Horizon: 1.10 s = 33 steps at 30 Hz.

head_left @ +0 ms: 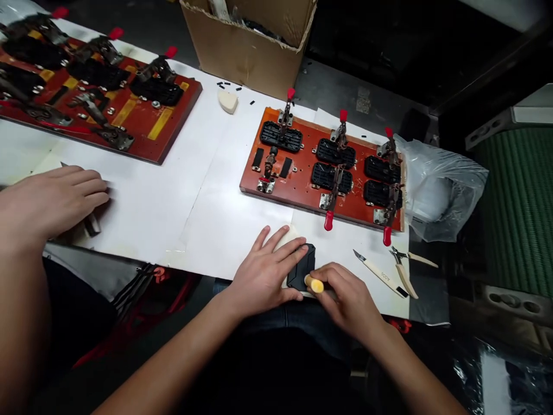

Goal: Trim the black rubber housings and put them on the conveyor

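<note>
My left hand [268, 271] lies flat with fingers spread over a black plastic part [302, 268], pressing it onto the white paper [207, 196] at the near edge of the table. The part sits on a pale pad [287, 237] that shows just past my fingertips. My right hand [345, 294] is closed around a small tool with a yellow handle end [315, 285], which touches the near edge of the black part; the working tip is hidden, so I cannot tell what kind of tool it is.

Just beyond my hands sits a red-brown fixture board [302, 196] carrying 5 black parts in 3 columns, held under toggle clamps with red handle tips [329, 221]. To the right of my right hand, a craft knife [380, 274] with a pale handle lies on the paper, and a pair of pliers [404, 268] with pale grips lies just beside it. A crumpled clear plastic bag [436, 184] rests against the board's right end.

At the left, another person's hand [56, 199] lies palm down on the paper, fingers loosely curled. Behind it is a second red fixture board [142, 124] with more clamps and black parts. A cardboard box [246, 46] stands at the far edge, with a pale wedge-shaped block [227, 101] near it.
</note>
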### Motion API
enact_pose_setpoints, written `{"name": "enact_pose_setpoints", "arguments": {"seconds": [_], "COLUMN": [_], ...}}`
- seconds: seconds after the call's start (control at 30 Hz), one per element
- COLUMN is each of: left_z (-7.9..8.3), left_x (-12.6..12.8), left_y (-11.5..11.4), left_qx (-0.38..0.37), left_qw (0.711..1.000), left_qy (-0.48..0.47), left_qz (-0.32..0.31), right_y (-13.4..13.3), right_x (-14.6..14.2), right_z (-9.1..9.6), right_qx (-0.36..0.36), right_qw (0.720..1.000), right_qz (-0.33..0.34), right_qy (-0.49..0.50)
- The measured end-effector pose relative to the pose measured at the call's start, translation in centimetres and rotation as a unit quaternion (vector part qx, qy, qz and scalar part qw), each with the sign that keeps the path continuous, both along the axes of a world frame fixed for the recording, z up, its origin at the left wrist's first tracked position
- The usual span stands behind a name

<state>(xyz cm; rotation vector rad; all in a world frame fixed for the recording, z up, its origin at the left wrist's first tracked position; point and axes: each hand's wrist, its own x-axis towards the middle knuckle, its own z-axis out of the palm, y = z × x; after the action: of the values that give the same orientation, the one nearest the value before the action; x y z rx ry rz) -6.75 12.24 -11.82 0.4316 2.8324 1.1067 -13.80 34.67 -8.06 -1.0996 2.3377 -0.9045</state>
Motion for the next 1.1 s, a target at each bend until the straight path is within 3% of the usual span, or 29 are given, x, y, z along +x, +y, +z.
{"name": "enact_pose_setpoints", "arguments": {"seconds": [0.13, 0.3, 0.43, 0.6, 0.73, 0.87, 1.0, 1.1], "left_z": [0.1, 0.3, 0.3, 0.3, 0.4, 0.5, 0.4, 0.4], "left_x": [0.1, 0.2, 0.2, 0.0, 0.1, 0.2, 0.2, 0.1], "left_y": [0.0, 0.1, 0.2, 0.4, 0.4, 0.3, 0.3, 0.3], "left_qx": [-0.024, -0.027, -0.032, -0.028, -0.025, -0.02, -0.022, -0.018], "left_qw": [1.0, 1.0, 0.999, 0.999, 0.999, 0.999, 0.999, 0.999], "left_qy": [-0.004, -0.005, -0.002, -0.008, -0.015, -0.015, -0.016, -0.013], "left_qz": [0.009, 0.006, 0.015, 0.022, 0.035, 0.031, 0.034, 0.031], "right_y": [-0.4, -0.8, -1.8, -2.2, -2.0, -2.2, -1.9, -1.1], "right_x": [-0.3, 0.1, -0.8, -1.4, -1.4, -1.6, -1.0, -0.1], "right_z": [-0.1, -0.1, -0.4, -0.7, -0.9, -0.8, -0.4, 0.2], "right_qx": [0.004, 0.006, 0.016, 0.011, 0.008, 0.017, 0.021, 0.03], "right_qw": [0.998, 0.997, 0.988, 0.987, 0.98, 0.988, 0.988, 0.995], "right_qz": [-0.045, -0.072, -0.123, -0.155, -0.187, -0.148, -0.138, -0.084], "right_qy": [0.045, 0.017, 0.086, 0.04, 0.065, 0.034, 0.071, 0.036]}}
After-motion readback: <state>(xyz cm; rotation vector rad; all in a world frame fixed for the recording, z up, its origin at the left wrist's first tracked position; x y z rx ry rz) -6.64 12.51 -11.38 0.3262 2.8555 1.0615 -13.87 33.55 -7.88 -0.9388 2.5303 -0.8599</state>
